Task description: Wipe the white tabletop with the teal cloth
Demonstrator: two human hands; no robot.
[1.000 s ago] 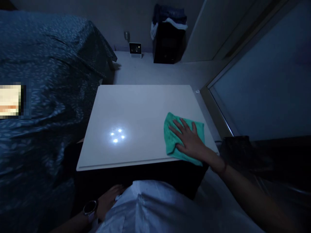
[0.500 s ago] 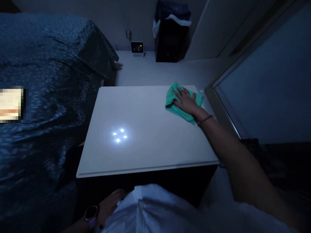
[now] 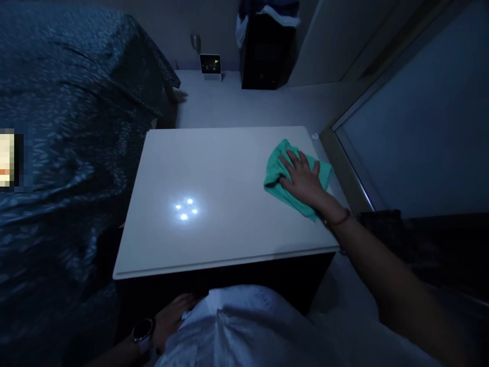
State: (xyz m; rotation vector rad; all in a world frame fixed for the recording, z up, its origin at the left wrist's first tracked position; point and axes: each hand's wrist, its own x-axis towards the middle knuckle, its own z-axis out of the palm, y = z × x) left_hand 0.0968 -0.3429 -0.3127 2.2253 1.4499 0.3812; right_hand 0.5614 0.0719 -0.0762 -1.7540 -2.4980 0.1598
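A green cloth (image 3: 277, 165) lies spread on the right part of a white tabletop (image 3: 214, 173). My right hand (image 3: 303, 178) presses flat on it, fingers apart, with a red band round the wrist. Down at the lower left, my left hand (image 3: 173, 316) rests low against my light shirt, below the table's near edge. Its fingers are dim and partly hidden by the shirt, and a watch (image 3: 142, 330) is on that wrist. Four bright light reflections show on the left half of the tabletop.
A bed with a dark leaf-patterned cover (image 3: 76, 127) stands at the left. Beyond the table, a small screen device (image 3: 211, 64) and a black cabinet (image 3: 267, 53) topped with cloth stand on the floor. A framed glass panel (image 3: 420, 127) is at the right.
My right hand and the green cloth have moved toward me and slightly right on the tabletop. The whole view has shifted a little. My left hand stays low by the shirt.
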